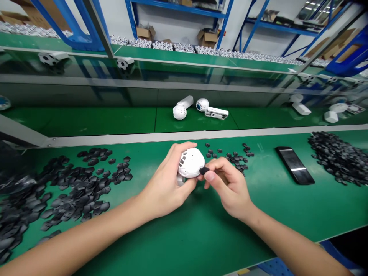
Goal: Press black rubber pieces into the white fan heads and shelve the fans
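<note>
My left hand (165, 184) is wrapped round a white plastic ball (192, 163) with dark slots on its left side. Part of a white piece under the ball is hidden by my fingers. My right hand (227, 186) pinches a small black plastic piece (204, 170) between thumb and fingers, at the ball's lower right edge. Whether the piece sits in the ball or only touches it, I cannot tell. Behind my right hand lie several small black pieces (236, 159) on the green table (184, 237).
Loose black pieces (83, 188) spread over the left side, and a dense heap of them (339, 157) lies at the right. A black phone (294, 165) rests beside that heap. On the conveyor (126, 119) are white ball units (179, 112). Football-patterned balls (122, 64) stand higher up.
</note>
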Tool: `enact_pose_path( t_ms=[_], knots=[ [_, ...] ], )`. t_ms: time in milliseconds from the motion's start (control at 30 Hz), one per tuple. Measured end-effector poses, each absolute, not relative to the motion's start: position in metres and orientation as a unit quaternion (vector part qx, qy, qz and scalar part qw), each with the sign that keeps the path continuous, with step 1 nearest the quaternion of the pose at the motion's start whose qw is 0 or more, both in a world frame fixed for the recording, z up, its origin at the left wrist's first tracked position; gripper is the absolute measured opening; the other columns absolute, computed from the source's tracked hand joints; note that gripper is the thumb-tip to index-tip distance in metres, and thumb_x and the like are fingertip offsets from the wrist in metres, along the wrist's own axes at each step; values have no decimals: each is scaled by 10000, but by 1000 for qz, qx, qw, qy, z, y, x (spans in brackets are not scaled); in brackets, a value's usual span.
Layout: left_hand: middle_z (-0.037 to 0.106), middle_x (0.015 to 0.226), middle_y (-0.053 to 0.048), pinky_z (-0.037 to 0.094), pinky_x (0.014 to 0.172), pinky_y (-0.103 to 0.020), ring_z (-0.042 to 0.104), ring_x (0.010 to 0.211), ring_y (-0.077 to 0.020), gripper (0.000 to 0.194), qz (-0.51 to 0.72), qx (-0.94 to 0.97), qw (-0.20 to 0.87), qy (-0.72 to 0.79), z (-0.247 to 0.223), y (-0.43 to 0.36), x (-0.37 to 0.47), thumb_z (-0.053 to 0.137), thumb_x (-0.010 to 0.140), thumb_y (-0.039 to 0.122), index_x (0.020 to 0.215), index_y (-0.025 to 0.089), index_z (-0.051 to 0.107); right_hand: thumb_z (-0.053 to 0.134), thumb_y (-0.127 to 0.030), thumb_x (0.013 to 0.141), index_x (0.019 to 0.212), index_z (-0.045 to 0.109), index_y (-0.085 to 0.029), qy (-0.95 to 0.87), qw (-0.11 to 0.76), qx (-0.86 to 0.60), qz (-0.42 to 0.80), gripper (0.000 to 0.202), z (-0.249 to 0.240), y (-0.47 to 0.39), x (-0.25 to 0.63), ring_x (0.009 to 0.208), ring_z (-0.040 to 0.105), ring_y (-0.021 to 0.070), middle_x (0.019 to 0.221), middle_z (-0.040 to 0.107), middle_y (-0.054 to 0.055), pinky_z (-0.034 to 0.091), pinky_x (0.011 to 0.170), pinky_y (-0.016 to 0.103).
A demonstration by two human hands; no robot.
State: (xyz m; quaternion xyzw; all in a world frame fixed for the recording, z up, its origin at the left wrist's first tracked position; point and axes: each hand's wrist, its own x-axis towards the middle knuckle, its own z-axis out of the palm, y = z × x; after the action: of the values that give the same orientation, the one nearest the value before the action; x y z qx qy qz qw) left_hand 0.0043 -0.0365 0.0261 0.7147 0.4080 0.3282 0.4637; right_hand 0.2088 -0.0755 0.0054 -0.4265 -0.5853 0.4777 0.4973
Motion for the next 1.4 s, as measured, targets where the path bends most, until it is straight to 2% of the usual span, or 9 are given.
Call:
enact_pose_path(
  t_ms=[233,467,800,1000,1133,1200,1267,1333,1400],
  knots=[
    [561,1321,-83,517,899,-349,633,1029,-217,621,321,751,422,394,26,-36,4,669,954,201,1495,326,391,697,-350,1013,971,673,-200,-587,428,-422,542,158,15,-72,215,784,697,148,937,700,41,608,709,271],
    [503,1327,-91,524,855,-317,599,1004,-180,716,319,791,384,353,27,-36,2,671,894,188,1521,278,337,751,-324,979,936,704,-193,-535,453,-428,571,146,19,-73,212,823,733,147,888,752,35,611,754,244],
    [502,1352,-83,542,817,-330,636,1056,-213,783,340,802,317,375,17,-40,13,792,886,577,1479,319,351,921,-262,786,706,641,-181,-490,494,-488,527,301,15,-74,207,629,646,120,735,716,11,480,559,216],
    [533,1257,-67,520,752,-278,616,949,-159,694,351,810,298,362,17,-38,13,774,920,526,1442,281,388,896,-258,827,716,633,-189,-518,503,-472,506,294,12,-73,206,722,676,122,759,724,3,523,638,204],
    [570,1237,-60,529,797,-264,625,973,-156,692,355,813,317,334,23,-36,10,810,883,492,1420,263,439,898,-273,830,787,608,-201,-533,499,-440,522,303,13,-73,208,713,654,104,785,669,-28,546,653,202],
    [624,1178,-35,530,791,-249,640,935,-147,656,345,807,333,346,26,-33,7,810,881,491,1407,278,480,782,-340,956,875,655,-219,-583,475,-415,513,193,14,-67,217,768,671,110,844,676,-15,563,697,217],
    [671,1046,2,512,700,-220,630,797,-120,615,334,786,359,376,29,-29,3,794,898,493,1409,298,514,563,-421,1091,993,707,-230,-620,455,-409,490,259,14,-56,231,864,700,140,939,718,22,575,747,255],
    [679,939,23,471,600,-199,579,666,-93,566,336,760,385,402,31,-26,-1,779,913,490,1393,298,550,412,-472,1137,1080,729,-228,-632,442,-460,440,404,10,-40,250,902,709,173,1005,749,51,564,743,295],
    [672,891,24,449,562,-194,553,626,-86,502,347,742,403,408,32,-22,-5,770,922,486,1341,281,585,442,-485,1125,1100,742,-229,-646,407,-549,340,395,1,-23,267,873,694,187,1007,762,49,532,732,313]
  ],
)
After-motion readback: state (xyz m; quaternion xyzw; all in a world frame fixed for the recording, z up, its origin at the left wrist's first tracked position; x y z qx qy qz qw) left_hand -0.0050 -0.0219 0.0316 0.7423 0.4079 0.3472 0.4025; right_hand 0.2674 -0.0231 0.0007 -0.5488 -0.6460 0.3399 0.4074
